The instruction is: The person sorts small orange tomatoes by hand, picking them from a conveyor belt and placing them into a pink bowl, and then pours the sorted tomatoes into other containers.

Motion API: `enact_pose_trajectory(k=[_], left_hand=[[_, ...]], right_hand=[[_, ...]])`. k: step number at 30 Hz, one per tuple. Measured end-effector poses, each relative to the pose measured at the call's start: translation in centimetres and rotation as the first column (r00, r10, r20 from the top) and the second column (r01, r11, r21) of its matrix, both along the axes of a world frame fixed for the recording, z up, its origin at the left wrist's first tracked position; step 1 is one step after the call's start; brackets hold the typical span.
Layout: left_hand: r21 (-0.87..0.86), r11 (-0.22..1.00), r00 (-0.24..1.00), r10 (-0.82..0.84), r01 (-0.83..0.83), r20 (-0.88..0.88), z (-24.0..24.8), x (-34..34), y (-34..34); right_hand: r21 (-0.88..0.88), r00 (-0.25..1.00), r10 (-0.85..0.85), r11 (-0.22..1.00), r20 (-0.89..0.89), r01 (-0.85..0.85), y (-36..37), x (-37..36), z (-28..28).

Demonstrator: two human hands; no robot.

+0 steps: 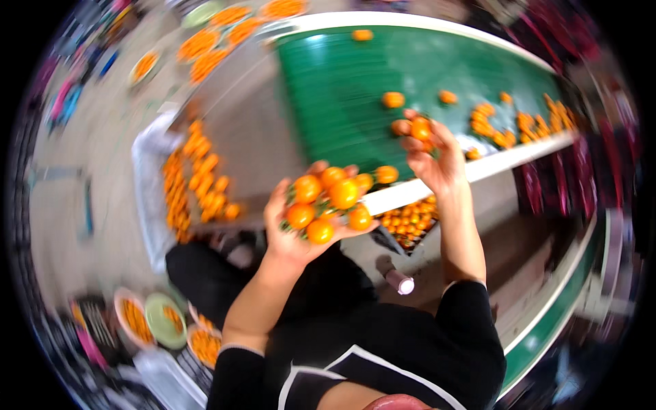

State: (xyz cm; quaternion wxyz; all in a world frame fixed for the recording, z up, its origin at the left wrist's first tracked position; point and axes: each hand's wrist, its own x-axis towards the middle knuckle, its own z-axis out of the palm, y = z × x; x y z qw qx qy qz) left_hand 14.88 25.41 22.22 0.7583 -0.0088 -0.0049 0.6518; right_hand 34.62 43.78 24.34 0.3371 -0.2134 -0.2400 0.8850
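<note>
"So, left hand (292, 240)?"
"Cupped, palm up, holding a heap of orange fruits (343, 194)."
"Right hand (439, 158)?"
"Curled round at least one more fruit (421, 128), above the green belt (335, 102), near side."

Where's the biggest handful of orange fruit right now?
Near the middle of the head view, the handful is in the left hand, below and left of the right hand.

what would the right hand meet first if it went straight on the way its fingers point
Probably the loose orange fruit just beyond the fingertips of the right hand, on the green belt; the hand's height above the belt is unclear, so it might pass over.
</note>
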Motion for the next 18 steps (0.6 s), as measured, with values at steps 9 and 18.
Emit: enact_pose_trajectory(k=[9,18], left_hand=[[0.036,0.826,0.826,0.563,-0.562,-0.037,-2.6,-9.3,-17.4],[-0.31,0.126,0.251,0.877,-0.942,-0.409,-19.7,-12.9,-45.4]], right_hand=[[0.095,0.899,0.425,0.896,0.101,-0.434,-12.3,-7.0,-0.9],[-0.016,0.784,0.606,0.792,0.133,-0.61,-16.5,-13.0,-1.5]])
